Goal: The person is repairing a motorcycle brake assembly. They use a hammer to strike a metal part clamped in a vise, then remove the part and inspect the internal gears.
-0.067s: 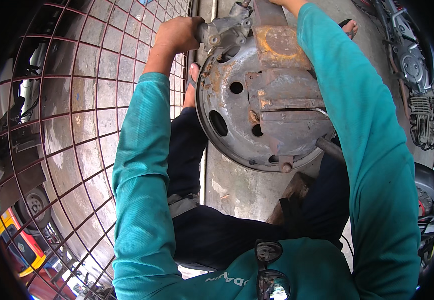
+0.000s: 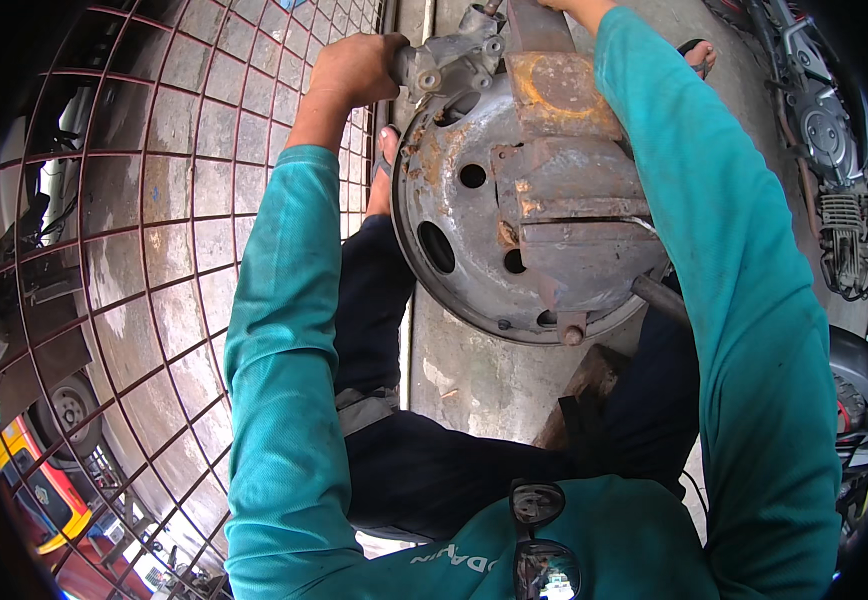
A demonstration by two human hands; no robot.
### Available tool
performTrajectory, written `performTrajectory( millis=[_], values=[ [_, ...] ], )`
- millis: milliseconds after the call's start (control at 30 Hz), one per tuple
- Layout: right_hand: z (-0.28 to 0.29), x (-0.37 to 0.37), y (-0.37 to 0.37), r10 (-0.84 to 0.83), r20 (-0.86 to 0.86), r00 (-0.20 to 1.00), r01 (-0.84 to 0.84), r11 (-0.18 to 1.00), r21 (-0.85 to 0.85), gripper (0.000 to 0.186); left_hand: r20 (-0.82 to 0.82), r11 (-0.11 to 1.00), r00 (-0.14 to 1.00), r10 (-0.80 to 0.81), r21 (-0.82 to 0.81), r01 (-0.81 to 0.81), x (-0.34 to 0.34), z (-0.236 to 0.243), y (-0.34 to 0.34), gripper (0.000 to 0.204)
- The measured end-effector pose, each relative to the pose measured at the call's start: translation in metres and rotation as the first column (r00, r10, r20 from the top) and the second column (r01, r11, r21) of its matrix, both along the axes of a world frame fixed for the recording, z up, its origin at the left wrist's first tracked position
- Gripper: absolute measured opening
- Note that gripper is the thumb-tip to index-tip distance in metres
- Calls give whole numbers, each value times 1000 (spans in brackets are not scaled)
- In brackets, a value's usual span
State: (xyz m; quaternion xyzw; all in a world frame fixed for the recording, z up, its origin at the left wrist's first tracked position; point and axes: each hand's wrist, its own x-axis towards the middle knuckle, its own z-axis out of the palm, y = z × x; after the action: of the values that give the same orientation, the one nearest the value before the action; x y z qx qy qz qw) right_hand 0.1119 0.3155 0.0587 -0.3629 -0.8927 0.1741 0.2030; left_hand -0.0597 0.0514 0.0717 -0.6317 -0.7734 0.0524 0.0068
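Note:
My left hand (image 2: 354,68) is closed round the end of a grey cast-metal housing (image 2: 459,60) with bolt holes, at the far edge of a rusty wheel rim (image 2: 439,180). A heavy, worn bench vise (image 2: 579,180) stands on the rim, its handle bar (image 2: 662,298) jutting out on the near right. Only part of my right hand (image 2: 584,10) shows at the upper edge, beyond the vise; its fingers are cut off, so what it holds is hidden. The housing's upper end also runs close to that edge.
A dark red wire-mesh fence (image 2: 194,200) rises along my left side. On the right stands a motorcycle with a bare engine (image 2: 824,140). My sandalled feet straddle the rim, and a wooden block (image 2: 584,390) lies below it. Sunglasses (image 2: 537,505) hang from my shirt.

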Motion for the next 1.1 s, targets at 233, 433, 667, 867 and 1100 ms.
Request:
performTrajectory(
  millis=[233, 433, 667, 867, 1100],
  values=[
    [7, 5, -11, 48, -212, 976, -108, 954, -280, 36, 4, 1000, 1000, -13, 15, 13, -4, -2, 0, 58],
    [-5, -2, 5, 53, -62, 997, -55, 998, -38, 37, -1, 1000, 1000, -9, 6, 9, -3, -1, 1, 57],
    [-4, -1, 9, 7, -28, 1000, -11, 986, -168, 36, 0, 1000, 1000, 2, 10, -2, 1, -1, 1, 57],
    [3, 5, -6, 132, -160, 978, -167, 960, -226, 34, -11, 1000, 1000, 10, 14, -10, 0, 2, -4, 56],
    [1, 1, -10, 25, -117, 993, -35, 996, -85, 40, -10, 1000, 1000, 25, -9, -25, 0, 2, -5, 57]
  ],
)
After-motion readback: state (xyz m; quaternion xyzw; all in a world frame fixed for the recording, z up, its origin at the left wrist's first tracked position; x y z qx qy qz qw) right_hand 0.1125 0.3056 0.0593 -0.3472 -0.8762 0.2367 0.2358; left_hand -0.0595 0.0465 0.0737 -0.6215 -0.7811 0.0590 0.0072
